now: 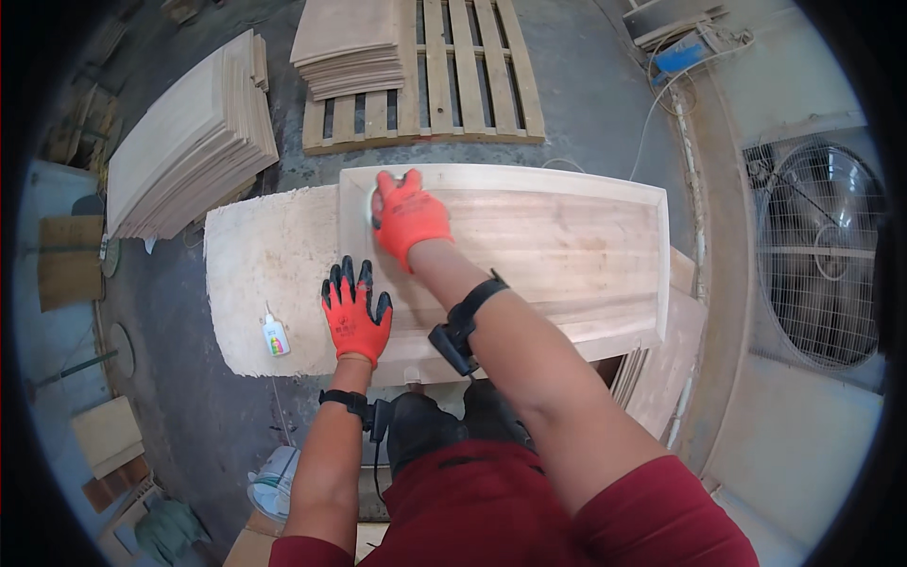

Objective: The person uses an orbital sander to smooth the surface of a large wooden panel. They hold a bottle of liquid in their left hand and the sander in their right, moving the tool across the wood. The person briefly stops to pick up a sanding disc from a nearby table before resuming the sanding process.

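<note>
A pale wooden panel (pixel 529 248) with a raised frame lies across a rough-edged board (pixel 265 236). My right hand (pixel 412 219), in a red glove, grips a small round tool (pixel 371 204) on the panel's left frame strip, close to the far left corner. The glove covers most of that tool, so I cannot make out its exact kind. My left hand (pixel 357 307), in a red glove with black fingertips, rests flat at the panel's left edge with its fingers spread. To its left, a white glue bottle (pixel 275 335) with a narrow nozzle lies on the board.
Beyond the work stands a slatted pallet (pixel 463 71) carrying stacked wooden sheets (pixel 348 42). A tall panel stack (pixel 194 142) leans at the far left. At right are a large caged fan (pixel 822 255) and a thin hose (pixel 652 113). A bucket (pixel 274 482) sits near my left forearm.
</note>
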`<state>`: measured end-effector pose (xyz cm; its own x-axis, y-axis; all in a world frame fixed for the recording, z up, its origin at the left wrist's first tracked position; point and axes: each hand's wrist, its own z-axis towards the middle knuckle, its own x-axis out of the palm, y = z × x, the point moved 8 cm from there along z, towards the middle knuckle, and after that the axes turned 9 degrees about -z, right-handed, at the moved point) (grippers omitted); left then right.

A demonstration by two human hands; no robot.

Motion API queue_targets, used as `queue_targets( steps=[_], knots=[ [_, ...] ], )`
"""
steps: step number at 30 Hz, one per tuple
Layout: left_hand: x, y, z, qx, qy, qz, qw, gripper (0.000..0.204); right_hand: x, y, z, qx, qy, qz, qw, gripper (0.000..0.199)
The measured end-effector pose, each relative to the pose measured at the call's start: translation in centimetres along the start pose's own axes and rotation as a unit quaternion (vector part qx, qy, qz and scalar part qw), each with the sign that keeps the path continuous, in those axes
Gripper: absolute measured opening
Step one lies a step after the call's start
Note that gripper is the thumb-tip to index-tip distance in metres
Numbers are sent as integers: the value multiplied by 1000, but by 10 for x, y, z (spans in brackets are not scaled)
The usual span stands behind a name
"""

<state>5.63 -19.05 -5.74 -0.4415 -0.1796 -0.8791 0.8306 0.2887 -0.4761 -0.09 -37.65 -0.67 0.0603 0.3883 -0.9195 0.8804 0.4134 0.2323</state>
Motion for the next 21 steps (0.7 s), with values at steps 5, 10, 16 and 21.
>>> queue_targets(
  steps=[5,10,16,21],
  knots=[
    [7,3,0,-14,6,16,1000,74,-25,-103,2,111,-75,17,991,54],
    [4,-1,0,-3,-11,3,1000,69,-57,-226,-17,223,-104,32,969,54],
    [7,-1,1,-13,-8,12,1000,65,-77,-393,-53,321,-156,-10,934,73],
    [11,1,-3,-23,0,43,999,68,-87,-504,-81,394,-168,-12,904,80]
  ],
)
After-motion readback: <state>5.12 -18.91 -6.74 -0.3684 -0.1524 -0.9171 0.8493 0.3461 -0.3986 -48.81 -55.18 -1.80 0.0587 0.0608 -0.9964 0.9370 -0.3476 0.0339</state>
